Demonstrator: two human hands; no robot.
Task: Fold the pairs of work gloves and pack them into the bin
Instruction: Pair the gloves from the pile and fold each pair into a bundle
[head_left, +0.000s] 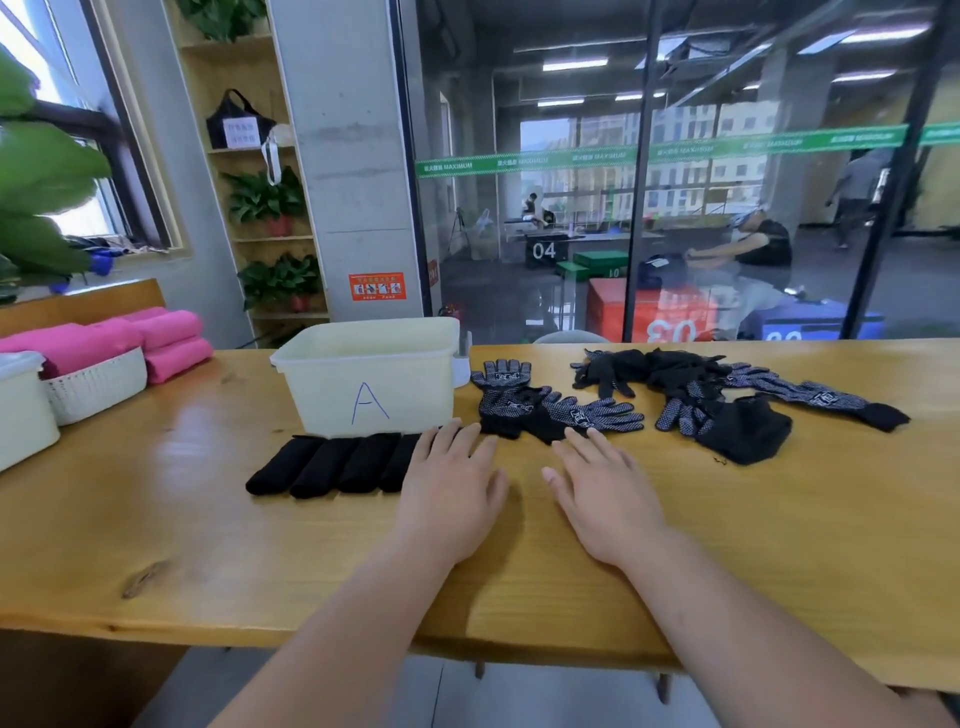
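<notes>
Both hands lie flat on the table (208, 519) in front of the bin (369, 374), fingers straight and holding nothing. The left hand (452, 499) is by the bin's front right corner, at the end of a row of folded gloves (332, 465) that lies along the bin's front wall, and the right hand (608, 499) is a bit further right. Some flat gloves (540, 408) with white dots lie just right of the bin, a loose pile of gloves (727, 400) lies further right of it, and pink towels (156, 338) and a white basket (98, 384) sit well left of the bin.
</notes>
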